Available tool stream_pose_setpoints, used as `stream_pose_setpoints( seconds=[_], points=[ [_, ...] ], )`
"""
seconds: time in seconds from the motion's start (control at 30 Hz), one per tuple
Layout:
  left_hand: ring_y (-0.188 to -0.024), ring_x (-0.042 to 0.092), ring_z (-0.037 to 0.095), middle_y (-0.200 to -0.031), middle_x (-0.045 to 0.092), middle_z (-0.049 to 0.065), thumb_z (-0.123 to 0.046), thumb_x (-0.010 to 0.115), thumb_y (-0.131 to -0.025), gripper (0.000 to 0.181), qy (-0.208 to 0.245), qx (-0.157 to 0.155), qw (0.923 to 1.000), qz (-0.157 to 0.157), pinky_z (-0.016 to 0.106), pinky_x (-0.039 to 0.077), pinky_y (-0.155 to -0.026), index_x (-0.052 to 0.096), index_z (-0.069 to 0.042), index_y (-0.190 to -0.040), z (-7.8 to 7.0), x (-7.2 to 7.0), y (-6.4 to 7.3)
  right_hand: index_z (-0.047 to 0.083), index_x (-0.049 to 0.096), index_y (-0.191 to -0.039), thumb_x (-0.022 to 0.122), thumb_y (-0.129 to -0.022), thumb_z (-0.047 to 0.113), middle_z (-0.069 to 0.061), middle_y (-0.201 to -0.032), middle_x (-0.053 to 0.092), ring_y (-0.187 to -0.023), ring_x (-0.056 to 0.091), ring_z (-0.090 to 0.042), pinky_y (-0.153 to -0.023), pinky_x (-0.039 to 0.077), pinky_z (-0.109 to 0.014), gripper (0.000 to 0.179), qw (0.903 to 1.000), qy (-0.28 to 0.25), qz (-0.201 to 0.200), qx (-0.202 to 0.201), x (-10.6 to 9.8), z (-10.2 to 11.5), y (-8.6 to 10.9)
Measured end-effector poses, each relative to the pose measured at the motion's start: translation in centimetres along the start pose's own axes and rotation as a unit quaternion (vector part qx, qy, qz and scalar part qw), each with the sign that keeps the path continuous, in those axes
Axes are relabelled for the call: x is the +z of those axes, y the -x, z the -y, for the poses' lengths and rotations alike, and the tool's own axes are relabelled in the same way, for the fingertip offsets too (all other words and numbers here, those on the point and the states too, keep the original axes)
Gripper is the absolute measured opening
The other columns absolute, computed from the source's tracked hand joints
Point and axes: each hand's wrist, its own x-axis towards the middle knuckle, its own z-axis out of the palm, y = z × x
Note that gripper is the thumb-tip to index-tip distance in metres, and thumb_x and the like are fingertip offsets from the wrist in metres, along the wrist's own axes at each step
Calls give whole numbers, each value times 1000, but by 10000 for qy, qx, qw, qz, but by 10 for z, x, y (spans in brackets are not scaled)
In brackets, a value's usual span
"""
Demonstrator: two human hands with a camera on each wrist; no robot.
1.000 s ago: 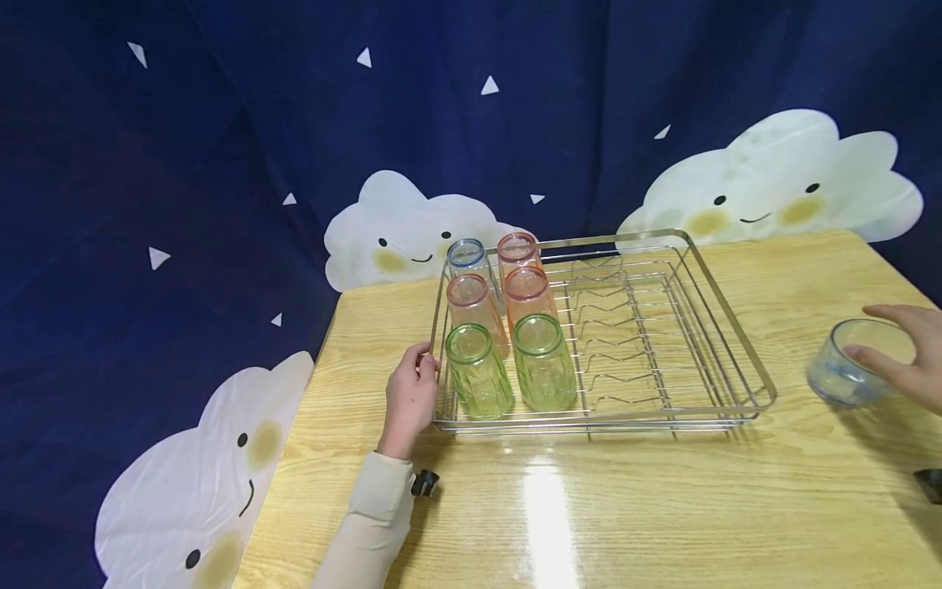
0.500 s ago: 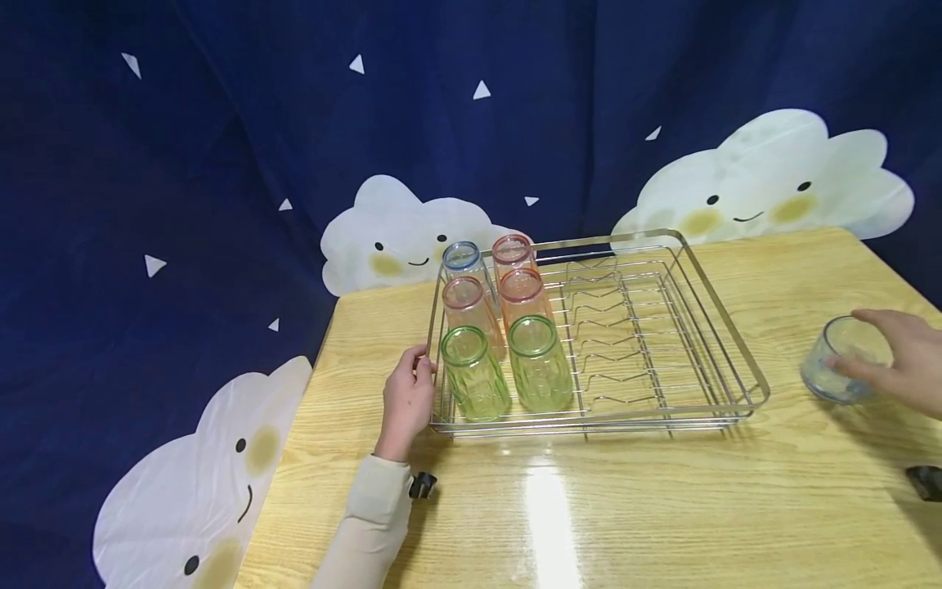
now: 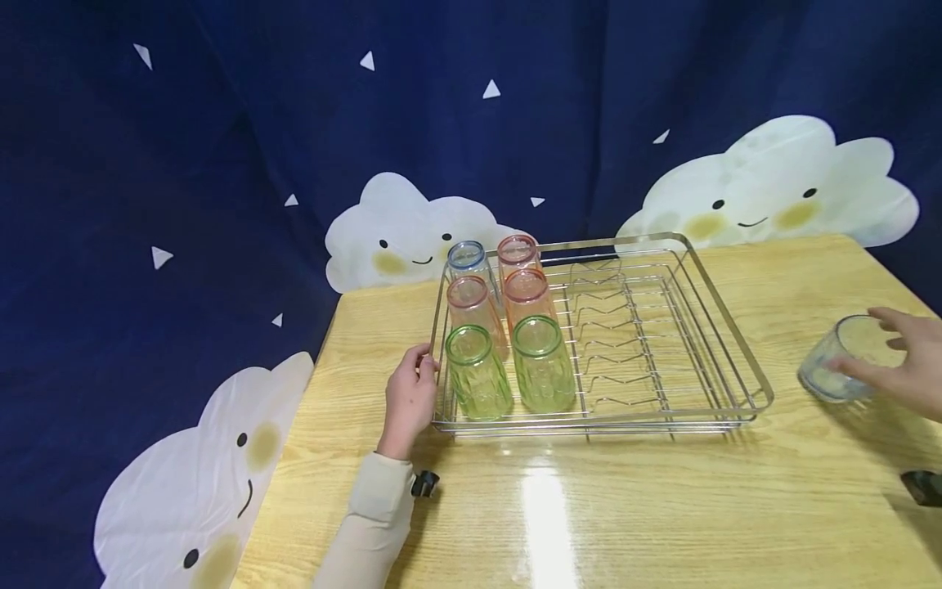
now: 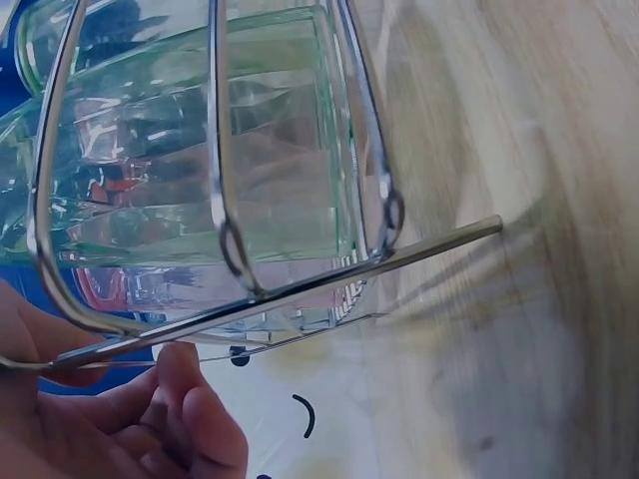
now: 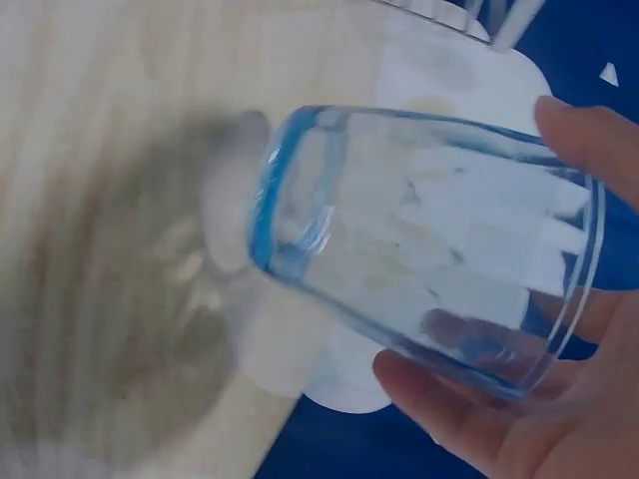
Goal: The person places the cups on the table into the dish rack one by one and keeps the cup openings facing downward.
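Note:
My left hand (image 3: pixel 410 399) grips the left rim of a metal wire dish rack (image 3: pixel 710 327); in the left wrist view its curled fingers (image 4: pixel 205 419) lie at the wire. Over at the right, my right hand (image 3: pixel 908 360) holds a clear, blue-tinted drinking glass (image 3: pixel 835 372) between thumb and fingers, near one end. The glass tilts, and in the right wrist view its thick blue end (image 5: pixel 275 195) points toward the tabletop, with a shadow beside it. Standing in the rack's left part are two green glasses (image 3: pixel 545 368), several pink-red glasses (image 3: pixel 526 303) and one blue-rimmed glass (image 3: pixel 467 260).
Raised wavy wires (image 3: pixel 618 339) divide the right part of the rack. A wooden table (image 3: pixel 625 507) carries everything. Behind it hangs a dark blue curtain (image 3: pixel 441 98) with white cloud prints, reaching down the table's left side.
The blue-tinted glass has gone from nearly upright to tilted and shifted slightly left with my right hand. My left hand keeps its grip on the rack, which stays in place.

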Motion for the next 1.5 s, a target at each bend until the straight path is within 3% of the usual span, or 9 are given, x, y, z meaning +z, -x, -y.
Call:
stream_pose_setpoints(
  seconds=[0.13, 0.23, 0.33, 0.53, 0.67, 1.03, 1.3, 1.43, 1.5],
  points=[
    [-74, 56, 18, -107, 70, 11, -21, 41, -104, 37, -65, 51, 9999, -58, 29, 44, -64, 59, -6, -133, -2, -3, 1, 8, 28, -156, 76, -85, 24, -36, -152, 34, -130, 49, -49, -114, 41, -34, 87, 9917, -713, -1015, 340, 8, -9, -1],
    [-84, 61, 23, -111, 69, 11, -22, 44, -103, 36, -144, 31, 9997, -190, 32, 46, -70, 61, -7, -131, -2, -5, 2, 10, 36, -154, 76, -84, 18, -34, -149, 41, -132, 51, -44, -93, 34, -1, 81, 9841, -913, -1456, 444, -1, 9, 2],
    [-92, 62, 27, -116, 67, 13, -22, 46, -103, 36, -192, 29, 9994, -281, 38, 49, -76, 61, -6, -131, -3, -8, 3, 8, 35, -154, 73, -87, 17, -35, -149, 40, -133, 44, -54, -83, 36, 3, 77, 9841, -961, -1373, 581, -14, 37, 9],
    [-92, 60, 29, -119, 64, 13, -23, 46, -102, 36, -181, 153, 9980, -593, 39, 45, -78, 61, -6, -131, -12, -18, 6, 22, 38, -153, 71, -86, 13, 4, -144, 49, -120, 43, 12, -75, 29, 7, 75, 9719, -1705, -1534, 527, -24, 58, 17],
    [-91, 57, 25, -119, 62, 10, -21, 47, -101, 33, -78, 349, 9954, -894, 34, 41, -76, 62, -8, -129, -21, -26, 10, 25, 43, -150, 73, -83, 6, 33, -128, 37, -104, 37, 22, -72, 28, 8, 76, 9631, -2067, -1718, 142, -26, 62, 15],
    [-90, 58, 24, -112, 64, 13, -3, 59, -90, 27, 415, 1875, 9645, -1810, 37, 47, -76, 66, -4, -116, -60, -30, 35, 25, 38, -153, 69, -88, 1, 25, -144, 41, -121, 40, 21, -88, 32, 5, 76, 9577, -2183, -1601, -976, -42, 118, 33],
    [-105, 59, 27, -114, 64, 14, -11, 72, -83, 40, 140, 3661, 9243, -1068, 38, 49, -90, 63, 0, -120, -104, -11, 62, 6, 39, -151, 67, -72, -24, 11, -138, 46, -118, 50, 5, -84, 41, 2, 88, 9206, -3184, -744, -2136, -51, 180, 53],
    [-114, 58, 25, -122, 63, 12, -21, 76, -81, 51, -226, 4128, 9092, -488, 37, 48, -99, 61, -1, -125, -121, 3, 70, 1, 35, -152, 64, -73, -27, 2, -141, 45, -124, 51, -2, -88, 44, -2, 89, 9066, -3330, -362, -2566, -50, 205, 62],
    [-117, 56, 23, -126, 61, 10, -27, 77, -82, 56, -478, 4217, 9053, -146, 35, 47, -101, 58, -3, -129, -127, 11, 73, -1, 34, -152, 64, -74, -26, -1, -141, 45, -125, 52, -4, -91, 45, -4, 87, 8872, -3687, -131, -2769, -47, 214, 65]
  ],
)
